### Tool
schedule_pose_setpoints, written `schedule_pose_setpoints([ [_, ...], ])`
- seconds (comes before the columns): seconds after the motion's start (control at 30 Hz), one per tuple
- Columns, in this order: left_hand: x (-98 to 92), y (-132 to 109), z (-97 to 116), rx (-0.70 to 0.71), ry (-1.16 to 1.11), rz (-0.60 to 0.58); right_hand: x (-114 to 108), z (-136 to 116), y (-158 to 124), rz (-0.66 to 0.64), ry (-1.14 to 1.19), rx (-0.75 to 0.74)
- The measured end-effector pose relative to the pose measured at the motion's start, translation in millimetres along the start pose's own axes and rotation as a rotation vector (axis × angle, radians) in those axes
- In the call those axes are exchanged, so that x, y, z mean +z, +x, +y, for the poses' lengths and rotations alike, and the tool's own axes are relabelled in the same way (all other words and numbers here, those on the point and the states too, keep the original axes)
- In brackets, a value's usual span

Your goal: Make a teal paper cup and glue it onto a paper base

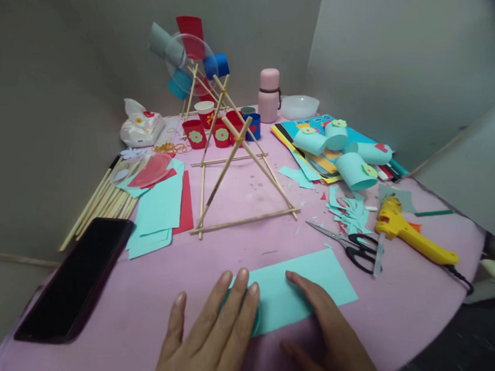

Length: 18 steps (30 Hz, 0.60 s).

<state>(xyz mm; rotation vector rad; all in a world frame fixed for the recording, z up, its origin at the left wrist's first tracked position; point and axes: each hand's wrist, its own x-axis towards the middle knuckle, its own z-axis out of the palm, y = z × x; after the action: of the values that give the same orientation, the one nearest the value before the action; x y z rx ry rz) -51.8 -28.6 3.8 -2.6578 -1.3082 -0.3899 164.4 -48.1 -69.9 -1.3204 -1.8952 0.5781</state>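
A light turquoise paper strip (277,286) lies flat on the pink tabletop in front of me. My left hand (217,325) is spread over its left end, fingers stretched and pressing down. Under those fingers shows the curved edge of a darker teal round thing (257,320), mostly hidden, so I cannot tell its kind. My right hand (329,325) rests at the near side of the strip, fingers apart, one fingertip on or just above the paper. Nothing shows between the fingers of my right hand.
Beyond the strip stands a wooden stick frame (226,181). Scissors (350,246) and a yellow glue gun (411,232) lie right, near paper scraps (351,213) and turquoise paper cups (356,168). Left are a phone (76,280), paper sheets (157,209) and sticks (102,196).
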Motion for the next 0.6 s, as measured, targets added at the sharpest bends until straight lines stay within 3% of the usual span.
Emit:
schedule_pose_setpoints([
  [0.13,-1.6,4,-2,0.063,0.041,0.001,0,-2,2,0.012,0.014,-0.025],
  [0.23,-7.1,8,-2,0.089,0.073,-0.019,-16,-7,5,0.012,-0.049,-0.007],
  [0.33,-11.3,6,-3,0.050,0.074,0.002,-58,4,9,0.064,-0.235,0.062],
  [0.43,-12.5,0,-4,-0.025,0.016,0.081,-117,40,13,0.314,-0.462,0.191],
  [0.5,-12.7,-3,-3,-0.102,-0.046,0.113,-152,71,14,0.297,-0.740,0.165],
  [0.6,-13.6,-5,1,-0.220,-0.143,0.141,-183,109,12,0.095,-1.002,0.183],
])
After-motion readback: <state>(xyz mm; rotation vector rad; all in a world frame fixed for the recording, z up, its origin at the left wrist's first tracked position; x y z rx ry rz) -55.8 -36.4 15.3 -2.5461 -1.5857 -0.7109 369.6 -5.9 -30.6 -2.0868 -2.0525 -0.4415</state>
